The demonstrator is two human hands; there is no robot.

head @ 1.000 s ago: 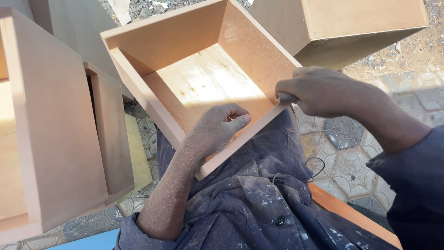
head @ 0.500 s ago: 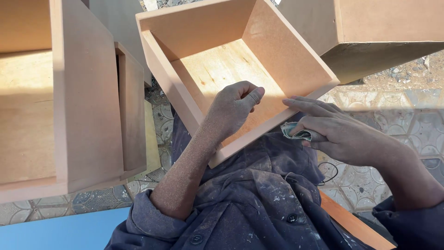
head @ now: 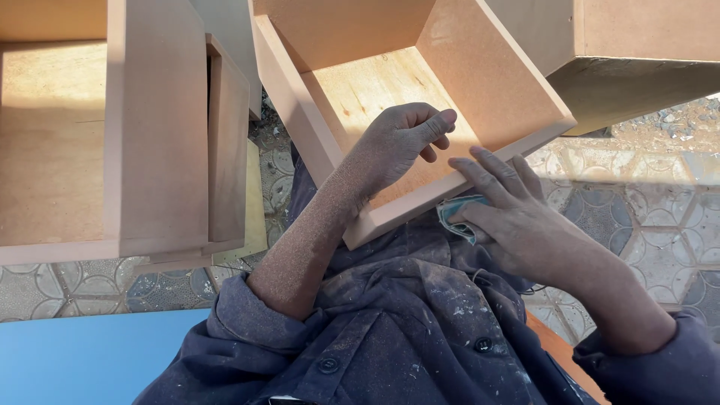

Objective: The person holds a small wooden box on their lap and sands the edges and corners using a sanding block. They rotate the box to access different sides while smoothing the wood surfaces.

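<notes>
Brown fibreboard forms an open wooden box (head: 420, 97) resting tilted on the person's lap. Left hand (head: 397, 142), dusty, curls its fingers over the box's near wall, gripping it. Right hand (head: 517, 217) presses a folded blue-green sanding pad (head: 455, 217) against that wall's outer face, fingers stretched flat together. Similar boxes (head: 157, 135) stand alongside.

Head view, 1 camera, worn above, facing steeply down, close over both hands at the wooden box (head: 420, 90), lap below
</notes>
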